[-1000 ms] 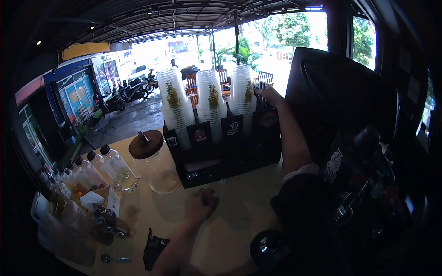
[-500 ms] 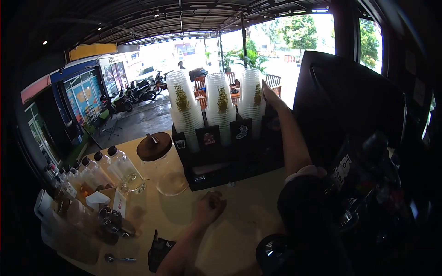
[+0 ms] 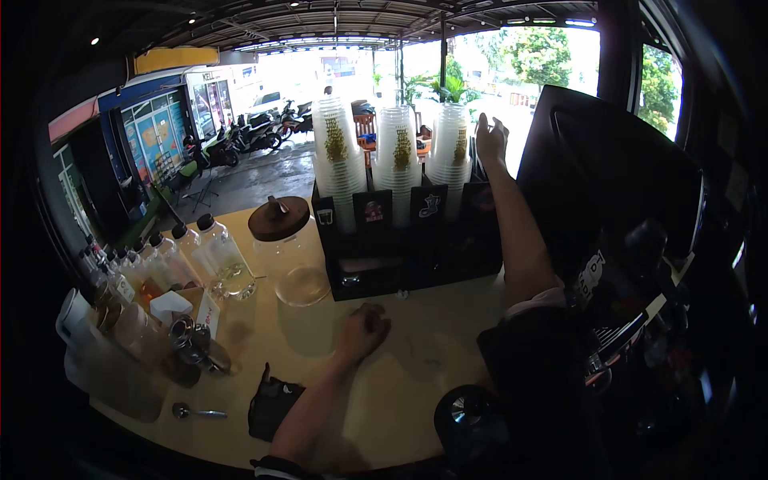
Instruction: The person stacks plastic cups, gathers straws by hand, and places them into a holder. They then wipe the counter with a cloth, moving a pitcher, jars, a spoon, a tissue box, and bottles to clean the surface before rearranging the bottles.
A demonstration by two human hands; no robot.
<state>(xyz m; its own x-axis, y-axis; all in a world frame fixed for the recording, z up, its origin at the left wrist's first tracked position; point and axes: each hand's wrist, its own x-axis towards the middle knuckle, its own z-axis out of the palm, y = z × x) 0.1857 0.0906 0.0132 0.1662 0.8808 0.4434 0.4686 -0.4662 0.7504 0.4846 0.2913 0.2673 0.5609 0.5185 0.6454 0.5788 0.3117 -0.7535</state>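
Three tall stacks of clear plastic cups with printed logos, among them the right-hand stack (image 3: 450, 148), stand in a black holder (image 3: 416, 268) on the counter. Just right of that stack, my right hand (image 3: 491, 138) is raised with its fingers apart and nothing visible in it. My left hand (image 3: 364, 330) rests above the counter in front of the holder, its fingers curled in; what they hold, if anything, is hidden. Left of the holder is a glass jar (image 3: 298, 268) with a brown lid.
Several capped bottles (image 3: 224, 260) line the left side. Nearby are a metal jigger (image 3: 188, 340), a spoon (image 3: 198, 412), a black cloth (image 3: 274, 406) and a clear pitcher (image 3: 84, 336). A large black machine or screen (image 3: 612, 168) stands at the right.
My right hand has come away from the side of the right-hand cup stack and its fingers have spread. The view has shifted slightly; my left hand stays curled.
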